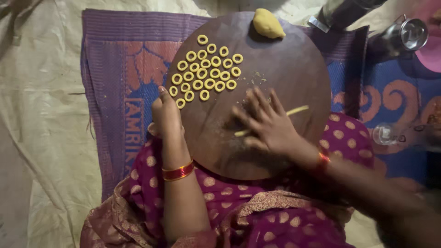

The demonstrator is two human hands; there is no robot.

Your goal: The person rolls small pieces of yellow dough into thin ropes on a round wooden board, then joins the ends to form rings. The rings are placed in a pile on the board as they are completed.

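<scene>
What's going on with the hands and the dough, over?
Right hand flat, rolling thin yellow dough strand on round dark wooden board. Left hand at board's edge, near small yellow dough rings. Nothing blocking.

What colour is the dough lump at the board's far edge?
Yellow; the dough lump shows clearly in the head view.

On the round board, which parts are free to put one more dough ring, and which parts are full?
Round board: bare on the upper right, between dough lump and right hand, and along the near edge. Crowded upper left with dough rings; the left hand holds that rim.
</scene>
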